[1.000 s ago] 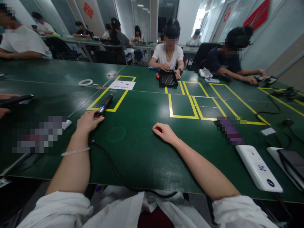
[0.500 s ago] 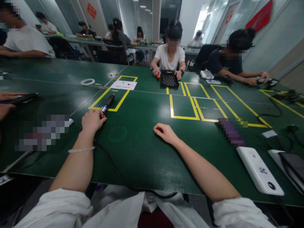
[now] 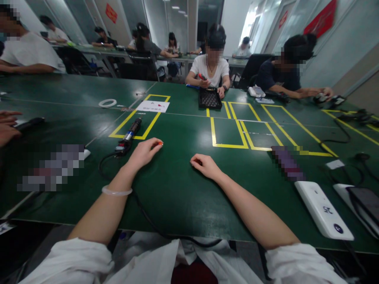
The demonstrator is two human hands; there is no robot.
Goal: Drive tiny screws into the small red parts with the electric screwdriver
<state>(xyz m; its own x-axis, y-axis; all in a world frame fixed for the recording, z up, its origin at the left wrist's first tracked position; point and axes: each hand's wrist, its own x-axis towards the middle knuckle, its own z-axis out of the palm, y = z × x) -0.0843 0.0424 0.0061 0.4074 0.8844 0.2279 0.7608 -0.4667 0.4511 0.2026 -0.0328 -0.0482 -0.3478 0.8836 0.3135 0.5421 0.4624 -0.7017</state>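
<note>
My left hand [image 3: 145, 152] is over the green table [image 3: 174, 189], its fingers pinched together. A small orange piece [image 3: 160, 143] shows at the fingertips; its exact kind is too small to tell. Just left of that hand lies a dark cylindrical tool [image 3: 130, 132] with a silver and blue band, which looks like an electric screwdriver; the hand is apart from its barrel. A black cable [image 3: 145, 215] runs under my left forearm toward the table's front edge. My right hand [image 3: 205, 165] rests on the table with curled fingers, and no object shows in them.
Yellow tape outlines [image 3: 231, 146] mark the table. A printed paper [image 3: 153, 106] and a white ring [image 3: 107, 103] lie at the back left. At right are a phone [image 3: 287, 162] and a white power bank [image 3: 324, 211]. Opposite, a person handles a black tray [image 3: 210, 105].
My left hand has moved right, off the cylindrical tool, with the orange piece at its fingertips. The tool stays lying on the table. My right hand has not moved.
</note>
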